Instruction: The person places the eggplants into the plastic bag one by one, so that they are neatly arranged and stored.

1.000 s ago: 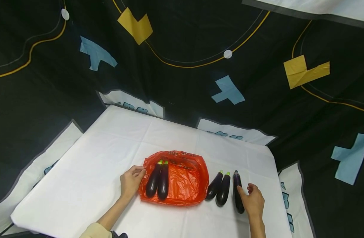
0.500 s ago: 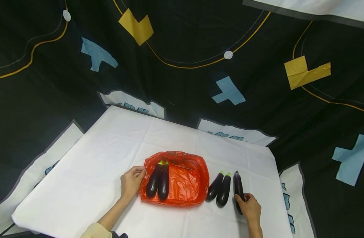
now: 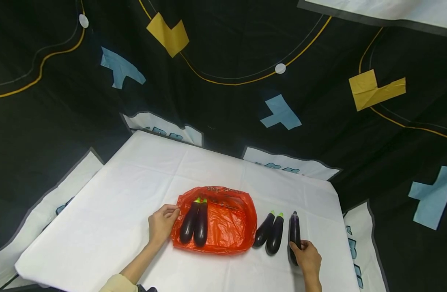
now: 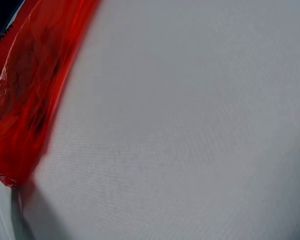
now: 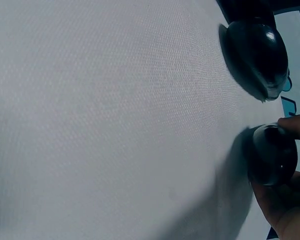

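A red plastic bag (image 3: 227, 229) lies spread on the white table, its rim raised around two eggplants (image 3: 194, 222) at its left side. My left hand (image 3: 160, 224) pinches the bag's left edge; in the left wrist view only the bag's side (image 4: 27, 100) shows, without the fingers. To the right, my right hand (image 3: 308, 257) grips the lower part of a dark eggplant (image 3: 294, 233), thumb on one side and fingers on the other. The right wrist view shows this eggplant's rounded end (image 5: 276, 157) between thumb and fingers.
Two more eggplants (image 3: 274, 235) lie side by side between the bag and my right hand, close to the bag's right edge. The white table (image 3: 136, 182) is bordered behind by a black curtain (image 3: 216, 113) with yellow and blue patches.
My right hand has moved left onto the rightmost eggplant and taken hold of it. That eggplant has shifted slightly right and turned more upright in view. The left hand and bag stay put.
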A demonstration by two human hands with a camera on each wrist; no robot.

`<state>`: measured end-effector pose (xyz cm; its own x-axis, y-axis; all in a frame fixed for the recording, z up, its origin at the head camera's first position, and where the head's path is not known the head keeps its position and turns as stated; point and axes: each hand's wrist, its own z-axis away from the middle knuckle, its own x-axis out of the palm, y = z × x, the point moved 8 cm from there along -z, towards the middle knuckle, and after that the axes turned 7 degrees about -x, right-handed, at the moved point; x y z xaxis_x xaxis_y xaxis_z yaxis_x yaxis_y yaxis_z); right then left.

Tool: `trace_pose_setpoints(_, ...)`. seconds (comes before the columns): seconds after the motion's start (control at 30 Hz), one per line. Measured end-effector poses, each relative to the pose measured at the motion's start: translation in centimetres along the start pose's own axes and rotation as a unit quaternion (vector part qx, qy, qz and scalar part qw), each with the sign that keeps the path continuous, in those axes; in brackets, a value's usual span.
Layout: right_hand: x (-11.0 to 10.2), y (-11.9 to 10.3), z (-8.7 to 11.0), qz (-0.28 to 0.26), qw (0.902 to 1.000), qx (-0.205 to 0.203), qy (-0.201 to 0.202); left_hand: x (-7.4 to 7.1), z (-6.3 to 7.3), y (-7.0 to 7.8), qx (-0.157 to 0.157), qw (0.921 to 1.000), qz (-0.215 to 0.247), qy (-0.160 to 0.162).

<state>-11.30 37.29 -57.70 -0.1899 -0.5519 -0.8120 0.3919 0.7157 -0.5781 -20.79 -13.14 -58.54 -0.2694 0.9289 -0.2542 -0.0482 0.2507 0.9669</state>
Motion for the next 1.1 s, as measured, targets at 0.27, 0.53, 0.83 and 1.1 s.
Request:
trace_pose_setpoints(0.27, -0.1, 0.3, 0.2, -0.001, 0.9999, 0.010, 0.000, 0.0, 0.1, 0.2, 0.005, 1.0000, 0.000, 0.001)
trace_pose_setpoints(0.53, -0.2, 0.3, 0.7, 0.004, 0.9999, 0.008, -0.009, 0.0, 0.0, 0.3, 0.008, 1.0000, 0.001, 0.002)
trace_pose_setpoints(0.83, -0.9, -0.9, 1.3, -0.009, 0.9999, 0.000, -0.012, 0.0, 0.0, 0.3, 0.012, 0.9999, 0.001, 0.000)
trace_pose_setpoints(1.1, -1.7, -3.7, 2.1, -0.038, 0.9992, -0.003, -0.013, 0.1, 0.0, 0.1, 0.008, 1.0000, -0.003, 0.000)
